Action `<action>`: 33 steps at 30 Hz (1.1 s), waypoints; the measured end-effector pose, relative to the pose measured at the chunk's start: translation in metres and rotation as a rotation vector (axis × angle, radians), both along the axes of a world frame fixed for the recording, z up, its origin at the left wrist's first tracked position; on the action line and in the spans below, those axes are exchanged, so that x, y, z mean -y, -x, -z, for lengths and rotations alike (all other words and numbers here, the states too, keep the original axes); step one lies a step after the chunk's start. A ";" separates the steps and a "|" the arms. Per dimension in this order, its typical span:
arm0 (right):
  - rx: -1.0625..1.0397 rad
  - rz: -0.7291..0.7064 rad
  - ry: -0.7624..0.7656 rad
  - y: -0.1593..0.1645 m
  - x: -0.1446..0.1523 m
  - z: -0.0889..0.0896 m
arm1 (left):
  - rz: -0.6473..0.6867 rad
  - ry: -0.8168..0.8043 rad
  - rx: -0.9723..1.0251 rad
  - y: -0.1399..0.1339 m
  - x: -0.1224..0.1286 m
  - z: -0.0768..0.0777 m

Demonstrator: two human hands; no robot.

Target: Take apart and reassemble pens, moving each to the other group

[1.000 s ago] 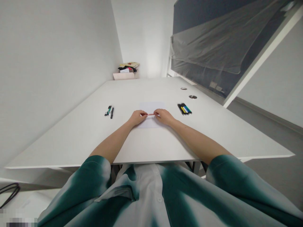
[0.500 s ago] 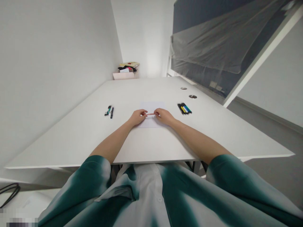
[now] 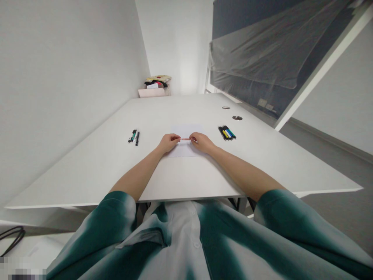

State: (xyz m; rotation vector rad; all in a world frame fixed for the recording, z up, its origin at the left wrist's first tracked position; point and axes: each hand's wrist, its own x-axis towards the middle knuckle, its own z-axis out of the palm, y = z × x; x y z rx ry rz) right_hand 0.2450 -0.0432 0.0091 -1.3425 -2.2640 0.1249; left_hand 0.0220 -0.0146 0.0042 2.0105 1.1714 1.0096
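The right hand (image 3: 201, 142) is holding the right end of a slim reddish pen (image 3: 185, 139) in narrowly set fingers. The pen is spanning the gap between the 2 hands, its long axis running crosswise above the paper (image 3: 183, 152). The left hand (image 3: 169, 143) is meeting the other end; the view is not showing whether its fingers are gripping. Markers (image 3: 227, 133) are lying outboard of the right fingers on the worktop (image 3: 186, 175).

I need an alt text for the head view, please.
A person's right hand holds a thin reddish stick, the left hand at its other end, over white paper on a white table; pens lie left, coloured markers right.
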 end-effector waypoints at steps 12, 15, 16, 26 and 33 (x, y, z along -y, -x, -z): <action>0.032 -0.007 -0.001 0.002 0.003 -0.002 | 0.059 0.040 0.063 -0.001 0.001 0.001; 0.036 -0.005 0.001 0.002 0.005 -0.004 | 0.051 0.009 0.046 -0.002 0.002 0.000; 0.038 -0.004 0.004 0.002 0.006 -0.004 | 0.045 0.000 0.039 -0.002 0.002 0.000; 0.078 -0.016 0.020 0.003 0.009 -0.005 | 0.032 0.000 0.029 -0.004 0.005 0.001; 0.098 -0.005 0.060 0.003 0.009 -0.003 | 0.042 0.016 0.015 -0.007 0.006 0.000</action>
